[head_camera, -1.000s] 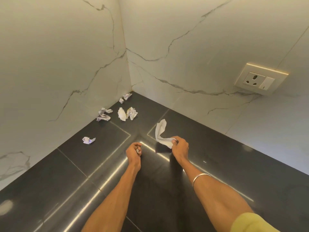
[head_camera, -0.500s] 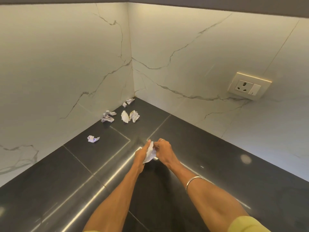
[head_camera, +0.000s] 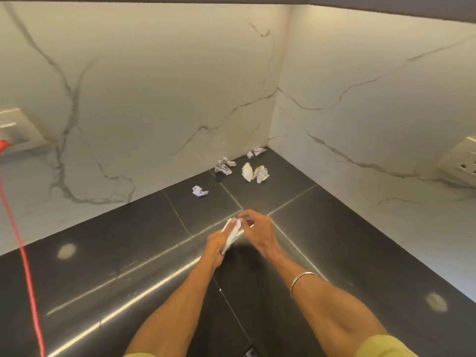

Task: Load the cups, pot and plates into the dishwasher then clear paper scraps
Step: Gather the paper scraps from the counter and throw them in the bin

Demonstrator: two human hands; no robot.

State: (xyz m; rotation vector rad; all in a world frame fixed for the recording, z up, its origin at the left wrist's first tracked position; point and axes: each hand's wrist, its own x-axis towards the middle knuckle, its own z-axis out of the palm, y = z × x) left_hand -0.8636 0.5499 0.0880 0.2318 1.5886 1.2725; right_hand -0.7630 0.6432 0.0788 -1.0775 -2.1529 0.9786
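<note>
Left hand (head_camera: pixel 217 242): grips white paper scrap (head_camera: pixel 231 234)
Right hand (head_camera: pixel 255 231): pinches same scrap, touching left
Crumpled scraps (head_camera: pixel 253 172): counter (head_camera: pixel 128 253) corner, 12 o'clock

- Warm, yellowish light washes down the marble walls (head_camera: pixel 159 81) from a hidden strip under the dark edge along the top of the frame.
- The glossy black desk (head_camera: pixel 108 256) mirrors it as long bright streaks running from lower left toward centre, plus two soft pale glare spots, one at left and one at lower right.
- A soft shadow lies under the hands at centre.
- The right hand (head_camera: pixel 255 229) is slightly motion-blurred.
- Wide-angle distortion bends the wall lines and stretches the frame edges.
- Overall detail is soft and somewhat compressed.
</note>
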